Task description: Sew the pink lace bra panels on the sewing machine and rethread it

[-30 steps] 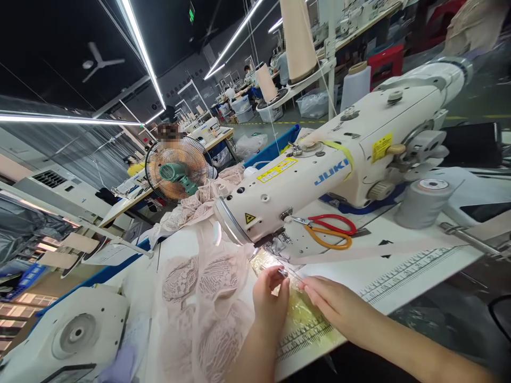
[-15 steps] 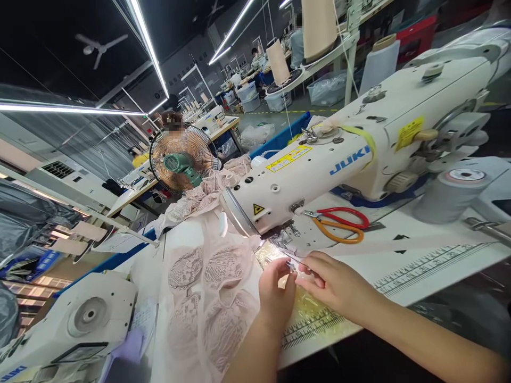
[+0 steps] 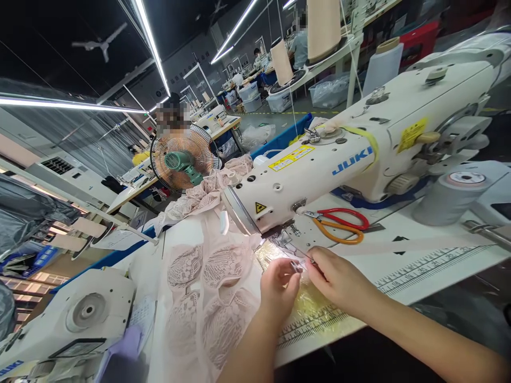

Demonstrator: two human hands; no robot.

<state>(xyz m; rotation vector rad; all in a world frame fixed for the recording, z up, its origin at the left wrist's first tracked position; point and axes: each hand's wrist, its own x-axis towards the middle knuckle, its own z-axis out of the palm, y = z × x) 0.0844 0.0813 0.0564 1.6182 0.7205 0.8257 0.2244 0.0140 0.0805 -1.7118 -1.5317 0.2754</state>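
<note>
My left hand [image 3: 277, 290] and my right hand [image 3: 337, 276] meet just in front of the presser foot [image 3: 284, 239] of a white JUKI sewing machine [image 3: 359, 154]. Both are closed in a pinch on a small shiny metal piece [image 3: 296, 266] held between them. Pink lace fabric [image 3: 207, 298] lies spread on the table to the left of my left hand and piles up behind the machine head. A pale strap [image 3: 419, 246] runs to the right from the needle area across the table.
Red and orange scissors [image 3: 339, 223] lie under the machine arm. A grey thread cone [image 3: 451, 197] stands at the right. A fan [image 3: 181, 162] sits beyond the fabric, with a person behind it. Another sewing machine [image 3: 80, 319] is at the lower left. Printed rulers [image 3: 423, 266] mark the table edge.
My right hand has moved left and up toward the presser foot and closed into a pinch against my left hand. The view has shifted slightly.
</note>
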